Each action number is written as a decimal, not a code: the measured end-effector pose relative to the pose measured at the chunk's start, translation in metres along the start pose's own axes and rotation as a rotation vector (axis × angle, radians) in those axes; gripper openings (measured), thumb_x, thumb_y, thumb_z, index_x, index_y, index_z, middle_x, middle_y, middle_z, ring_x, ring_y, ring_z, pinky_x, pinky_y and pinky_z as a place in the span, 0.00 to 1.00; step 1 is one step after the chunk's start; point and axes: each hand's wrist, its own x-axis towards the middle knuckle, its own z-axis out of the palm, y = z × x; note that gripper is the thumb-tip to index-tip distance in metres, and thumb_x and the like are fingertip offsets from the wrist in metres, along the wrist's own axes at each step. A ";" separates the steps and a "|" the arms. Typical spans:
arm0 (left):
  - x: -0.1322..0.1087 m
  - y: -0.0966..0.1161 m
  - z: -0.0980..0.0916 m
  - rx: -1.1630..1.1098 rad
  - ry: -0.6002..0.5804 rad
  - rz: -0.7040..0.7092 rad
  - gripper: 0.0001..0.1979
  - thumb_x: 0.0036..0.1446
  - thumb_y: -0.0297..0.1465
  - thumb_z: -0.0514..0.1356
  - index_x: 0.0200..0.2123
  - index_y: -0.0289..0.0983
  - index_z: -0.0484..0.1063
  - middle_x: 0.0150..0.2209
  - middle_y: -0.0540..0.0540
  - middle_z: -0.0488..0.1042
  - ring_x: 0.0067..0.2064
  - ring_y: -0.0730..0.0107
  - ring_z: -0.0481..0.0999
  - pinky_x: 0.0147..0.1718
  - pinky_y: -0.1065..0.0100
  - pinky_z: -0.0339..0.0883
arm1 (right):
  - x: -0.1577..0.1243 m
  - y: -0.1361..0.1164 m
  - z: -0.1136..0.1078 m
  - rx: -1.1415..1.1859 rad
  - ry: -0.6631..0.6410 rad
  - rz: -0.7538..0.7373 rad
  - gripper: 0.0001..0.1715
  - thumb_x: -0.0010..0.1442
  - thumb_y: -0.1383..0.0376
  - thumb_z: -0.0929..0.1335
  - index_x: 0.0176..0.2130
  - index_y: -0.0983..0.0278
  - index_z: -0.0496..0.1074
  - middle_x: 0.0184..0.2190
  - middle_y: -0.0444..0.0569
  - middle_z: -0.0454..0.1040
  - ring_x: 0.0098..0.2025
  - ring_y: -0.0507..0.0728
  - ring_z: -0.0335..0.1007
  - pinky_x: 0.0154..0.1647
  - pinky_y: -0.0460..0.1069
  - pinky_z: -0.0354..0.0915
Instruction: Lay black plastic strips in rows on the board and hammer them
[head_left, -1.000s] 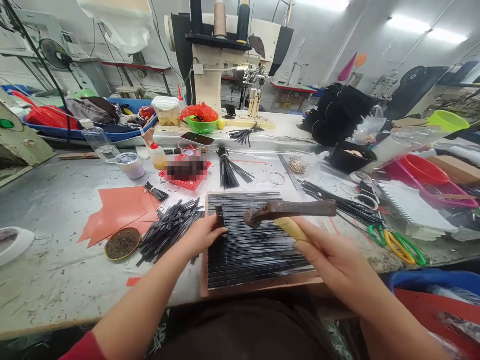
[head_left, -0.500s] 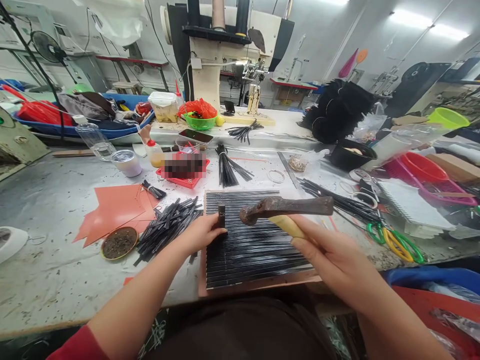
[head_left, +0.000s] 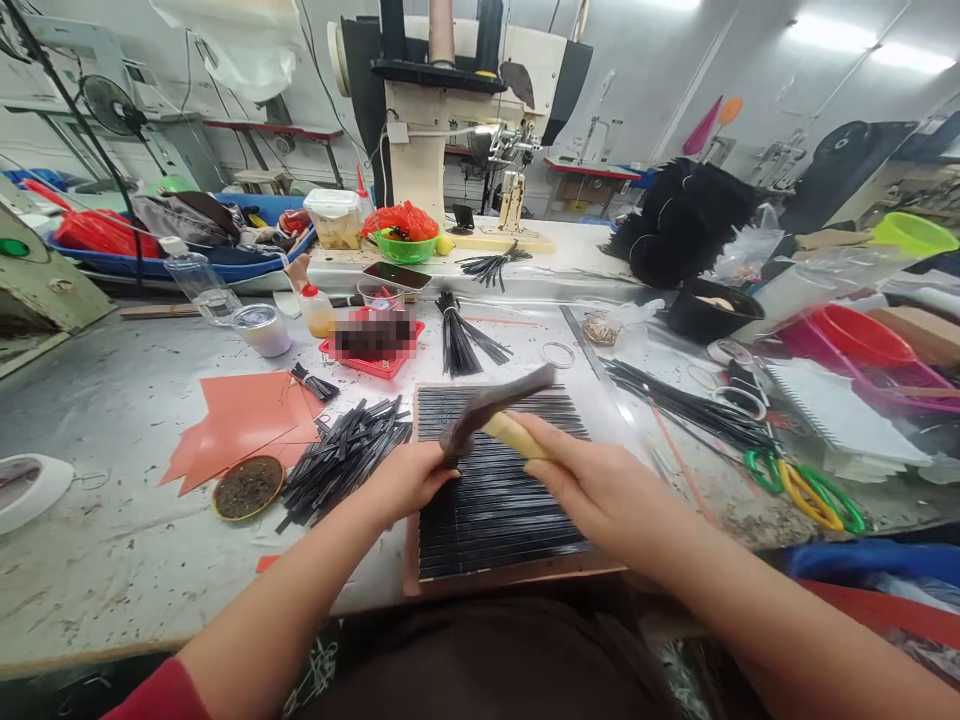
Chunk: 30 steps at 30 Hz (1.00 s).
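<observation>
My left hand (head_left: pixel 411 480) is closed around a short, dark, upright metal punch, at the left part of a row of black strips (head_left: pixel 510 510). The hammer head now hides most of the punch. The strips lie side by side on a reddish-brown board (head_left: pixel 412 575). My right hand (head_left: pixel 589 478) grips the pale handle of a hammer (head_left: pixel 491 403). The hammer's dark, worn head is over the top of the punch; whether they touch is hard to see.
Loose black strips (head_left: pixel 341 460) and a round dish of dark bits (head_left: pixel 248 487) lie left of the board, beside orange sheets (head_left: pixel 247 415). Green- and yellow-handled scissors (head_left: pixel 810 495) lie at right. A sewing machine (head_left: pixel 416 150) stands behind. A metal ruler (head_left: pixel 585 340) lies beyond the board.
The hammer has swung left and down from over the middle of the strips to the punch in my left hand. My left hand stays in place on the strips.
</observation>
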 end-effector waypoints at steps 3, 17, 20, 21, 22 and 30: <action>0.000 -0.007 0.003 -0.047 0.032 -0.039 0.06 0.49 0.33 0.56 0.32 0.39 0.70 0.33 0.47 0.75 0.37 0.60 0.74 0.36 0.65 0.66 | -0.005 0.005 0.002 0.017 -0.147 0.030 0.24 0.62 0.63 0.57 0.58 0.59 0.58 0.45 0.48 0.74 0.41 0.59 0.73 0.37 0.52 0.70; 0.003 -0.001 -0.002 -0.148 -0.026 -0.063 0.08 0.50 0.35 0.56 0.33 0.39 0.70 0.30 0.49 0.76 0.36 0.61 0.74 0.39 0.64 0.66 | -0.025 0.009 -0.012 0.094 -0.065 0.075 0.24 0.62 0.62 0.58 0.57 0.57 0.58 0.40 0.44 0.76 0.38 0.55 0.73 0.36 0.47 0.69; 0.004 -0.001 -0.001 -0.148 -0.039 -0.038 0.10 0.50 0.34 0.55 0.35 0.39 0.70 0.34 0.49 0.76 0.38 0.62 0.74 0.39 0.65 0.66 | -0.024 0.007 -0.014 0.108 -0.061 0.067 0.23 0.63 0.62 0.57 0.57 0.58 0.59 0.39 0.44 0.76 0.36 0.54 0.73 0.34 0.45 0.68; 0.004 -0.001 -0.001 -0.146 -0.043 -0.029 0.10 0.50 0.34 0.55 0.36 0.39 0.70 0.35 0.48 0.76 0.38 0.62 0.74 0.39 0.66 0.66 | -0.023 0.006 -0.016 0.114 -0.056 0.066 0.23 0.62 0.62 0.57 0.57 0.58 0.59 0.39 0.44 0.76 0.36 0.54 0.73 0.34 0.45 0.68; 0.004 -0.002 -0.001 -0.143 -0.046 -0.020 0.10 0.50 0.35 0.55 0.36 0.39 0.70 0.36 0.48 0.76 0.39 0.62 0.74 0.40 0.66 0.66 | -0.022 0.005 -0.017 0.120 -0.047 0.066 0.23 0.62 0.62 0.58 0.56 0.58 0.60 0.40 0.45 0.75 0.36 0.55 0.73 0.34 0.45 0.68; 0.002 -0.002 0.000 -0.093 -0.071 0.052 0.08 0.52 0.32 0.55 0.35 0.40 0.70 0.37 0.49 0.76 0.40 0.63 0.73 0.40 0.67 0.64 | -0.020 -0.008 -0.035 0.167 0.517 0.161 0.25 0.62 0.57 0.58 0.57 0.56 0.59 0.32 0.50 0.74 0.28 0.59 0.72 0.22 0.51 0.66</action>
